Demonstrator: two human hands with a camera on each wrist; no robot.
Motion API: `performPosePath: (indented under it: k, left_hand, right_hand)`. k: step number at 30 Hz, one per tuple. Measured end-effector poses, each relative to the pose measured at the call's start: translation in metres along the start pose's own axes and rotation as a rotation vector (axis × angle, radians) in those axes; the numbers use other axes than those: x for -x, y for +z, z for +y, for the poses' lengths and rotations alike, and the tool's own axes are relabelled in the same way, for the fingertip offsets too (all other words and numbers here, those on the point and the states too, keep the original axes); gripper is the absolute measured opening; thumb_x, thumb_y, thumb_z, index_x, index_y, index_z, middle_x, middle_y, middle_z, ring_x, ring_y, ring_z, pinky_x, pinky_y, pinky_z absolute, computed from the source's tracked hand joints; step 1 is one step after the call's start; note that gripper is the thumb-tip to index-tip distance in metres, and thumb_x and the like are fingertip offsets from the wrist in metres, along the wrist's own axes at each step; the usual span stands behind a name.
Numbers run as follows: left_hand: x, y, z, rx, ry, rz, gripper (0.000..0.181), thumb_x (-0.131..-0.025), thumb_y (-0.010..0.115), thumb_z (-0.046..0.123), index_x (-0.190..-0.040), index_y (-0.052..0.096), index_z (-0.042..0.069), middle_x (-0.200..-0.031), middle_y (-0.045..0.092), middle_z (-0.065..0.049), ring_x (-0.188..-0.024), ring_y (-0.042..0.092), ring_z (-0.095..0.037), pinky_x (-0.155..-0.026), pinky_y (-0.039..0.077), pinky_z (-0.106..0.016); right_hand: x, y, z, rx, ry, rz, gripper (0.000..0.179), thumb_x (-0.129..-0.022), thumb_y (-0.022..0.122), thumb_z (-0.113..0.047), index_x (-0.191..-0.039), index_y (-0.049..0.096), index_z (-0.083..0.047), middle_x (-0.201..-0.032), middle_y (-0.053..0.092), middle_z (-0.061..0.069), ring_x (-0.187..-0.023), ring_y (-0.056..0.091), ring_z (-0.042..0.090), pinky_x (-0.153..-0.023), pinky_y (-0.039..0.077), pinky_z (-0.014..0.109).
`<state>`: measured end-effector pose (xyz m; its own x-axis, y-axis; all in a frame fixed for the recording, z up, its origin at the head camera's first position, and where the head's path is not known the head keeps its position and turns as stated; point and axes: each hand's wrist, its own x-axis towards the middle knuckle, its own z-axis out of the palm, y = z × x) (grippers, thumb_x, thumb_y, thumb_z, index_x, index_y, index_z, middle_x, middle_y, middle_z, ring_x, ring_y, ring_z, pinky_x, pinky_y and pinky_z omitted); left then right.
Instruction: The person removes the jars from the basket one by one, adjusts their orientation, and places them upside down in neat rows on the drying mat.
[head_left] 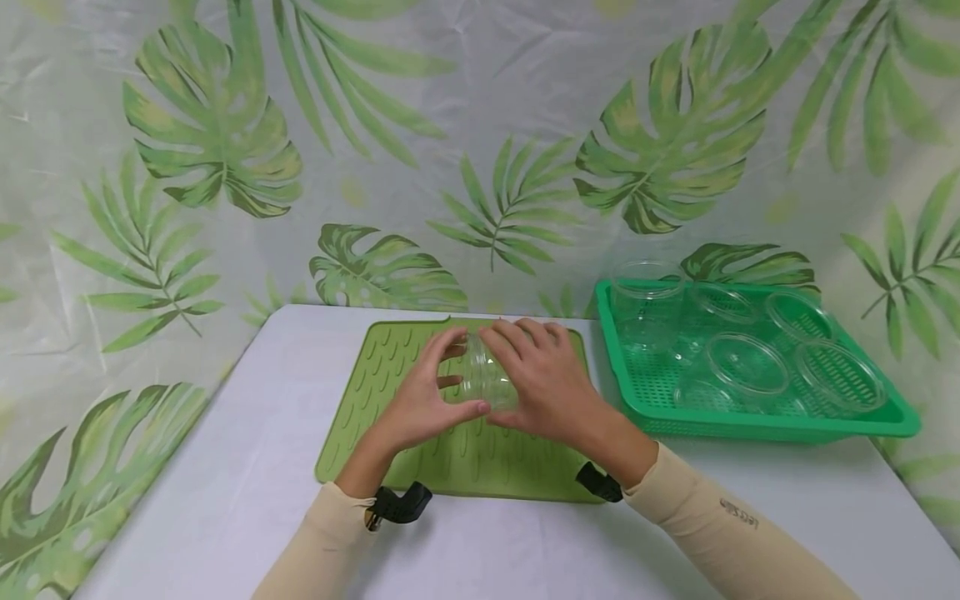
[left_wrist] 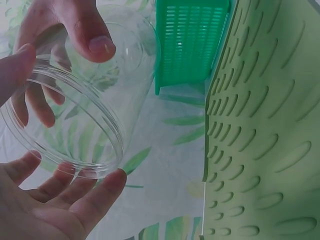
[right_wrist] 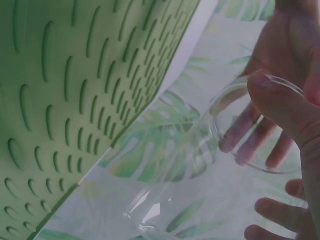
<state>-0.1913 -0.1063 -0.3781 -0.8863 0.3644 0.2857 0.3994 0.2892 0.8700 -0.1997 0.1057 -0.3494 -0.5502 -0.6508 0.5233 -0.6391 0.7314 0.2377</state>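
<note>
A clear plastic jar (head_left: 480, 375) lies on its side between my hands, held over the green ridged mat (head_left: 480, 467). My left hand (head_left: 420, 400) spreads thumb and fingers around its rim end; in the left wrist view the jar's round mouth faces the left palm, fingertips along the rim. My right hand (head_left: 551, 387) grips the jar from the other side, fingers over the top and thumb beneath. In the right wrist view, the transparent jar wall (right_wrist: 155, 205) slants down and left, away from the right thumb (right_wrist: 280, 107).
At the right stands a green perforated basket (head_left: 750, 429) with several clear plastic jars in it, one (head_left: 648, 308) rising above its back rim. The mat lies on a white-covered table (head_left: 232, 467). A leaf-patterned curtain (head_left: 517, 100) hangs behind.
</note>
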Motion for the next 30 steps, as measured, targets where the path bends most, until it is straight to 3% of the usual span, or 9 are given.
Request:
performPosePath:
  k: [5,8,13,18,23,26,30]
  left_hand:
    - [0.003,-0.001,-0.001,0.009,-0.015,0.002,0.095,-0.081,0.082,0.016,-0.155,0.024,0.021,-0.157,0.030,-0.006,-0.144,0.038,-0.031,-0.106,0.050,-0.050]
    - [0.006,-0.004,-0.003,0.013,-0.029,0.017,0.094,-0.081,0.082,0.015,-0.155,0.025,0.023,-0.157,0.031,-0.006,-0.144,0.038,-0.031,-0.107,0.050,-0.050]
    - [0.011,-0.010,-0.007,0.019,-0.040,0.048,0.094,-0.082,0.081,0.012,-0.156,0.025,0.026,-0.158,0.031,-0.008,-0.145,0.038,-0.034,-0.107,0.050,-0.050]
    - [0.014,-0.013,-0.006,0.086,-0.027,0.067,0.095,-0.084,0.078,0.010,-0.158,0.022,0.030,-0.159,0.027,-0.013,-0.146,0.034,-0.038,-0.109,0.048,-0.051]
    - [0.013,-0.012,-0.006,0.146,0.010,0.060,0.092,-0.086,0.075,0.010,-0.158,0.021,0.028,-0.159,0.027,-0.016,-0.146,0.034,-0.040,-0.107,0.049,-0.052]
    - [0.013,-0.011,-0.006,0.188,0.026,0.066,0.088,-0.087,0.073,0.009,-0.158,0.022,0.024,-0.158,0.028,-0.017,-0.145,0.035,-0.040,-0.106,0.049,-0.054]
    - [0.011,-0.007,-0.007,0.250,0.017,0.079,0.085,-0.088,0.070,0.011,-0.158,0.023,0.019,-0.155,0.031,-0.020,-0.143,0.038,-0.040,-0.105,0.051,-0.047]
  right_hand:
    - [0.006,-0.009,0.003,-0.044,0.067,-0.083,0.111,-0.061,0.085,-0.065,-0.150,0.039,-0.017,-0.146,0.049,0.010,-0.132,0.048,0.032,-0.103,0.042,0.058]
    - [0.011,-0.014,0.010,-0.150,0.126,-0.126,0.111,-0.063,0.086,-0.062,-0.151,0.038,-0.015,-0.147,0.048,0.010,-0.135,0.045,0.033,-0.105,0.041,0.060]
    - [0.018,-0.011,0.028,-0.521,0.263,-0.162,0.111,-0.068,0.090,-0.046,-0.154,0.030,-0.009,-0.155,0.040,0.013,-0.142,0.039,0.037,-0.112,0.036,0.063]
    - [0.027,-0.004,0.039,-0.895,0.403,-0.198,0.108,-0.078,0.085,-0.032,-0.159,0.016,-0.014,-0.161,0.030,0.015,-0.146,0.035,0.038,-0.115,0.036,0.061]
    - [0.037,0.007,0.038,-1.110,0.487,-0.254,0.103,-0.086,0.077,-0.037,-0.161,0.007,-0.022,-0.165,0.020,0.016,-0.147,0.032,0.042,-0.113,0.038,0.061]
    - [0.040,0.014,0.034,-1.275,0.528,-0.223,0.103,-0.085,0.075,-0.047,-0.160,0.008,-0.024,-0.164,0.023,0.013,-0.148,0.030,0.043,-0.112,0.039,0.062]
    - [0.041,0.024,0.025,-1.497,0.598,-0.091,0.110,-0.081,0.076,-0.056,-0.160,0.007,-0.024,-0.161,0.029,0.014,-0.150,0.027,0.041,-0.112,0.041,0.057]
